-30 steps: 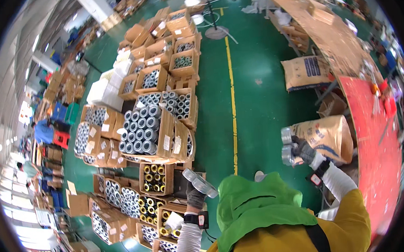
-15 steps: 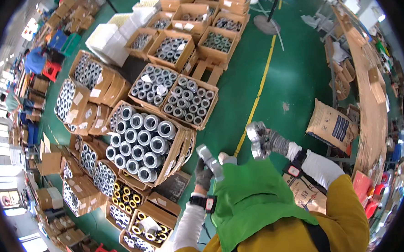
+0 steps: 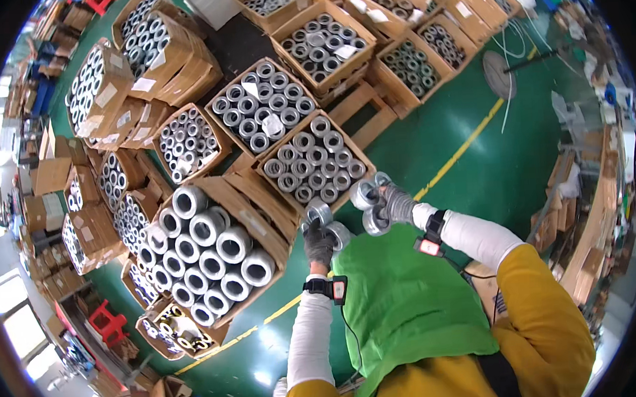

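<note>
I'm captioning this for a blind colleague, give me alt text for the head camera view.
Two gloved hands, left hand and right hand, each hold shiny silver metal rolls above a green apron. Ahead, open brown cardboard boxes packed with upright silver rolls stand on a green floor.

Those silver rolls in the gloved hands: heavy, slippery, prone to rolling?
Likely stiff: the silver rolls in the right hand keep a round shape with a hollow core. Probably slippery, since the faces shine; the left hand also wears a glove. If laid sideways they would likely roll; those in the open box stand on end.
</note>
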### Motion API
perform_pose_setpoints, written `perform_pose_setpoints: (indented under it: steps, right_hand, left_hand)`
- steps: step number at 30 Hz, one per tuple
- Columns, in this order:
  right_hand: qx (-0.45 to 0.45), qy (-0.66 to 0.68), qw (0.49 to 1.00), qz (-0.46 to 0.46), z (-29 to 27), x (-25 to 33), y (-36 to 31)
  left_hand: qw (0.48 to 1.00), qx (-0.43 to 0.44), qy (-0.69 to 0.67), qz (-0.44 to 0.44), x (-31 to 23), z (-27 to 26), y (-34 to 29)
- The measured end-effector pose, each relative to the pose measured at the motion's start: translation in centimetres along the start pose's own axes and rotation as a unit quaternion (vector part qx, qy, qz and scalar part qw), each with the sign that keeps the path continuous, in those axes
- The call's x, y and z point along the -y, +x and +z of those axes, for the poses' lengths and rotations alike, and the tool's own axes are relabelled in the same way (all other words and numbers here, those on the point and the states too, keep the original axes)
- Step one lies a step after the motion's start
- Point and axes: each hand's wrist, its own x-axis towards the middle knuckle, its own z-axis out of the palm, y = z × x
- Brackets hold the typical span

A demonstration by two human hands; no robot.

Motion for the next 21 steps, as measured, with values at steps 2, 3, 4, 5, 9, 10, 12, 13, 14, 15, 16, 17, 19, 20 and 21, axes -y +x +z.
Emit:
perform_pose_setpoints:
  steps: [2,3,4,5,9,10,12,13,14,15,16,17,19,20,21]
  right_hand:
    - [0.019,0.24,0.971,-0.001,1.3,-2.1,4.2]
    - [0.076,-0.061,0.995,0.033,-0.3,0.5,4.3]
    - [0.099,-0.07,0.992,0.043,-0.8,1.6,5.3]
    - [0.122,-0.078,0.988,0.054,-0.6,2.0,6.6]
    - [0.106,-0.165,0.979,0.056,1.1,-0.6,11.9]
    - [0.104,-0.204,0.973,0.038,1.9,-0.9,13.0]
    - [0.122,-0.248,0.96,0.042,3.4,-2.0,14.6]
    - [0.131,-0.25,0.958,0.043,3.7,-2.1,15.3]
    - [0.146,-0.241,0.958,0.059,3.8,-1.8,16.0]
    - [0.16,-0.231,0.957,0.076,3.9,-1.6,16.6]
    - [0.149,-0.24,0.954,0.101,3.7,-2.1,16.8]
    - [0.146,-0.256,0.952,0.083,4.8,-2.0,17.9]
    - [0.148,-0.258,0.951,0.082,6.0,-3.3,19.6]
    - [0.171,-0.287,0.939,0.084,5.2,-2.9,19.9]
    - [0.139,-0.285,0.946,0.063,5.2,-4.1,20.1]
  left_hand:
    - [0.976,0.014,0.191,-0.1,-2.9,1.7,1.3]
    - [0.976,-0.001,0.186,-0.116,-0.8,1.2,1.7]
    - [0.96,-0.051,0.273,-0.039,0.3,1.5,2.4]
    - [0.928,-0.1,0.358,0.036,1.5,1.6,3.1]
    - [0.921,-0.055,0.376,-0.089,2.0,3.4,7.7]
    - [0.937,-0.075,0.329,-0.093,3.0,3.5,8.6]
    - [0.916,-0.076,0.373,-0.127,4.8,3.3,10.0]
    - [0.894,-0.072,0.415,-0.155,5.4,3.5,11.0]
    - [0.89,-0.07,0.42,-0.165,6.2,3.3,12.0]
    - [0.89,-0.072,0.417,-0.172,7.0,3.2,12.8]
    - [0.886,-0.038,0.417,-0.201,6.7,4.0,13.6]
    - [0.878,-0.027,0.417,-0.232,6.3,3.0,13.5]
    - [0.905,-0.091,0.26,-0.325,11.2,2.8,14.6]
    - [0.895,-0.094,0.329,-0.287,9.8,4.3,14.8]
    - [0.881,-0.1,0.396,-0.24,8.7,5.4,15.1]
